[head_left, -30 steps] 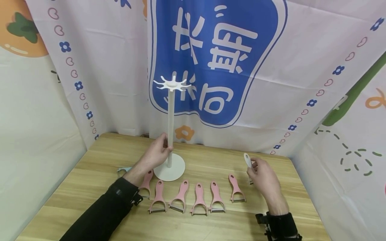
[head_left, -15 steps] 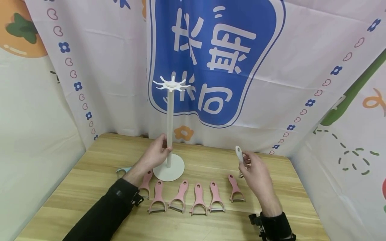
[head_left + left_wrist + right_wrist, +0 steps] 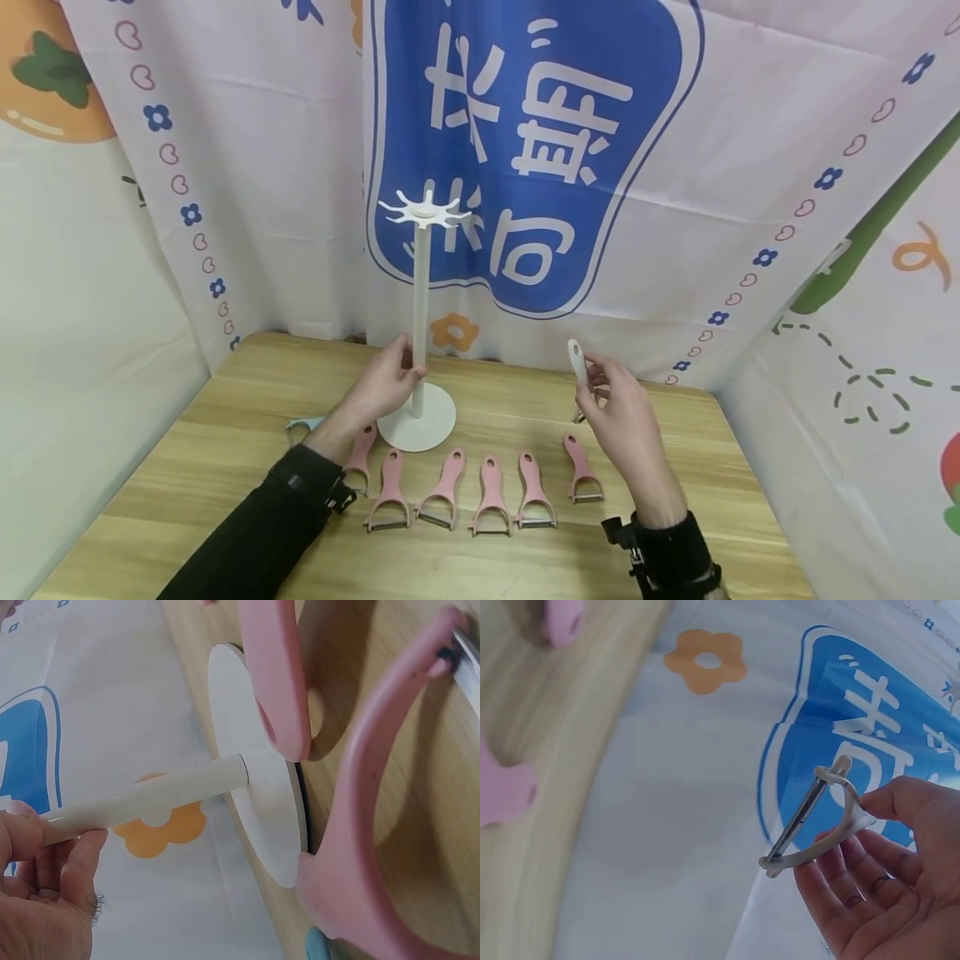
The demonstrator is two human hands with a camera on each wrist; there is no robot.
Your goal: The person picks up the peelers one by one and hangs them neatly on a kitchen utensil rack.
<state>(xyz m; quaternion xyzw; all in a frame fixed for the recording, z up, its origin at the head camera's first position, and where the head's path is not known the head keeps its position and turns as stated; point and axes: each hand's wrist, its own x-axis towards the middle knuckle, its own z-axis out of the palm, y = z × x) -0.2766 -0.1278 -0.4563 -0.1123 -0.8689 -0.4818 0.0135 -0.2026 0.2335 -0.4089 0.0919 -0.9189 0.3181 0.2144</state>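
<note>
Stand (image 3: 421, 287), white and upright, rises left of centre in the head view, its round base (image 3: 431, 429) flat on the wooden tabletop (image 3: 420, 575) and its ring of hooks (image 3: 424, 213) at the top. The left hand (image 3: 386, 379) is closed around the lower pole, thumb and fingers touching it above the base.

Right of centre, the right hand (image 3: 621, 412) pinches a white peeler (image 3: 577, 360) between thumb and fingers, raised above the tabletop with its holed handle end up and its blade end down. The right wrist view shows the metal blade plainly, with the fingers near the peeler's yoke.

Six pink peelers (image 3: 491, 482) lie in an uneven row across the lower middle, handles pointing up the frame; the leftmost is partly covered by the left arm. A blue peeler (image 3: 307, 422) shows beyond that arm, also partly hidden. Behind hangs a pale cloth (image 3: 300, 250) with a blue printed panel.
</note>
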